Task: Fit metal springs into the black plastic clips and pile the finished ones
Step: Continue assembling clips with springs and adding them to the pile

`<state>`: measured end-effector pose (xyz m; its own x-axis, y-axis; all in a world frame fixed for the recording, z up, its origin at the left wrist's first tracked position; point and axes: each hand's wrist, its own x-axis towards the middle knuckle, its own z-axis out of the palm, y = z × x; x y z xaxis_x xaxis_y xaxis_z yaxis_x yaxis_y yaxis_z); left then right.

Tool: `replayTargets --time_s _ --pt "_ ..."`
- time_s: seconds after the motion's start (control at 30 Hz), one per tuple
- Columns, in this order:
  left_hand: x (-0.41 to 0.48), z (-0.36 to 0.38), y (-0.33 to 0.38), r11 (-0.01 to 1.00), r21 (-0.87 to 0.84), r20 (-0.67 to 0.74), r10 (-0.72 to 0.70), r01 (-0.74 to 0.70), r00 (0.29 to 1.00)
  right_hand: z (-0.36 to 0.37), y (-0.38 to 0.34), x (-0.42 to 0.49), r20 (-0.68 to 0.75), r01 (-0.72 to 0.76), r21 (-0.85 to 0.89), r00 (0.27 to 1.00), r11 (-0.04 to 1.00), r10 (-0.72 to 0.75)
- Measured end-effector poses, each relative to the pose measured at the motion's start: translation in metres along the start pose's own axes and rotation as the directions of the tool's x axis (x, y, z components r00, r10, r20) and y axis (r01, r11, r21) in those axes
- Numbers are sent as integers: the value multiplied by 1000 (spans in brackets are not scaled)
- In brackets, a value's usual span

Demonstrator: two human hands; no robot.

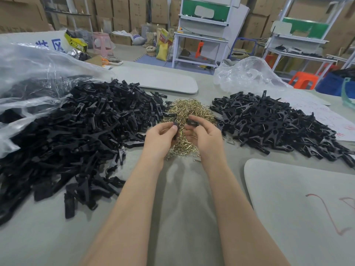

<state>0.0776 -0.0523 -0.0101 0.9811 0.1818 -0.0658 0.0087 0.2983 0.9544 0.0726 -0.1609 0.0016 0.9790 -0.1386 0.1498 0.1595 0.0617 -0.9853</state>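
Hold small black plastic clip half (175,126) pinched in left hand (163,136) fingers, mate (192,122) pinched in right hand (204,136), over brass-coloured wire spring heap (189,109) on grey desk (182,198); square up before seating spring.

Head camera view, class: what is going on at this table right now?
A person is assembling clips at a grey table. The left hand pinches a black clip piece and the right hand pinches a second black piece, both held just above a heap of brass-coloured springs. A big pile of loose black pieces lies to the left, beside a clear plastic bag. A smaller pile on the right shows metal wires in its clips, so those look finished.
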Motion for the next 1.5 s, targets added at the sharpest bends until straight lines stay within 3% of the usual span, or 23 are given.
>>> replayTargets --time_s 0.07,0.13,0.33,0.6,1.5 --pt "0 -1 -1 999 34 -4 14 -14 1000 0 -1 0 51 -53 108 998 993 47" --pt "0 -2 -2 999 48 -3 18 -18 1000 -1 -1 -1 77 -54 110 996 992 46" --pt "0 -2 -1 998 55 7 37 -37 999 -1 6 -4 48 138 -194 990 971 -131" --pt "-3 -1 1 995 78 20 63 -64 998 2 6 -2 33 186 -269 982 945 -184" --pt "-3 -2 1 995 82 54 53 -57 997 0 4 -2 -10 161 -241 986 957 -168"
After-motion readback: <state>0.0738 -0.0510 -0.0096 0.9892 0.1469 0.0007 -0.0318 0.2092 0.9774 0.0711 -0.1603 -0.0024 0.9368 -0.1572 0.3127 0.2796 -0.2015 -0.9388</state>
